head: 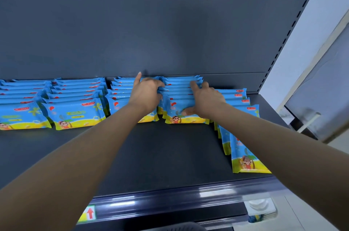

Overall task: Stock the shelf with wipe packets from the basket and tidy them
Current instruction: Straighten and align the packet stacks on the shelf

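Note:
Several rows of blue and yellow wipe packets stand on edge on the dark shelf (pixel 154 151). My left hand (pixel 146 93) and my right hand (pixel 205 101) clasp the fourth row of packets (pixel 179 96) from either side. The left fingers curl over its left edge, index finger pointing up. The right thumb lies on the front packet's face and the fingers reach over the top. A further row (pixel 243 155) at the right stands nearer the shelf front, partly hidden by my right forearm. The basket is not in view.
The shelf's grey back panel (pixel 170 32) rises behind the packets. A slotted upright (pixel 287 36) bounds the shelf at right, with a white wall beyond. The price rail (pixel 170 198) runs along the front edge, with a red arrow label (pixel 90 213).

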Demonstrator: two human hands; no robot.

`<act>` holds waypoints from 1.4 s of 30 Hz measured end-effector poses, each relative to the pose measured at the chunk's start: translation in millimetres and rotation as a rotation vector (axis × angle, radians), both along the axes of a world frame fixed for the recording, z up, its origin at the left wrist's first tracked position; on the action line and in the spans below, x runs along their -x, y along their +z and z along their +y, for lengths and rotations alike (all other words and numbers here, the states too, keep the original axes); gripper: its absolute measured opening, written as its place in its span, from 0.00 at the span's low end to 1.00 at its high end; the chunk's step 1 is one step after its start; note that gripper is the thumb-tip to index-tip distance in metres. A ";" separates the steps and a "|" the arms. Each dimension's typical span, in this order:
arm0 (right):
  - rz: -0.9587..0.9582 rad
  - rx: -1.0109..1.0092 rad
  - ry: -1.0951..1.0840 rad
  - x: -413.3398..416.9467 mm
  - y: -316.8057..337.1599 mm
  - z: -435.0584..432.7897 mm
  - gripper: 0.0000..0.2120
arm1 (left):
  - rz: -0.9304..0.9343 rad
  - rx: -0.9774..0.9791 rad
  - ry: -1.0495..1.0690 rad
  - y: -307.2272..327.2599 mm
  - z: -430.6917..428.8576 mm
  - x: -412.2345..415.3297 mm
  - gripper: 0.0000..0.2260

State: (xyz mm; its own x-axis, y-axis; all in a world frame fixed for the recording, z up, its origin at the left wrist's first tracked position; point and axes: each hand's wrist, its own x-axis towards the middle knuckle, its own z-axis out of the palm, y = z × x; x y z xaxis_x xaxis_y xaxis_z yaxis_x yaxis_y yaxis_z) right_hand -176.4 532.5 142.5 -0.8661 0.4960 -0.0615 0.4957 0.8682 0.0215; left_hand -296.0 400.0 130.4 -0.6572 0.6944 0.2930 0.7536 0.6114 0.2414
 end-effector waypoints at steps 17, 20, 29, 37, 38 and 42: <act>0.019 0.140 0.014 -2.6 7.4 6.9 0.51 | -0.034 -0.112 0.045 -6.8 4.5 -2.3 0.06; 0.022 0.126 0.013 -1.3 6.0 5.0 0.52 | -0.038 -0.098 0.042 -5.7 4.9 -3.7 0.07; 0.048 0.158 -0.104 -4.0 10.3 0.5 0.53 | -0.075 -0.031 -0.069 -4.3 -9.3 -22.0 0.17; 0.070 0.179 -0.070 -1.1 9.6 0.4 0.45 | -0.126 0.026 -0.110 -3.7 -12.9 -23.7 0.22; 0.072 0.180 -0.067 -1.1 8.8 2.6 0.44 | -0.127 0.041 -0.111 -3.9 -13.8 -23.9 0.24; 0.062 0.156 -0.071 -4.3 9.8 10.2 0.40 | -0.096 0.065 -0.102 -4.1 -14.0 -25.5 0.25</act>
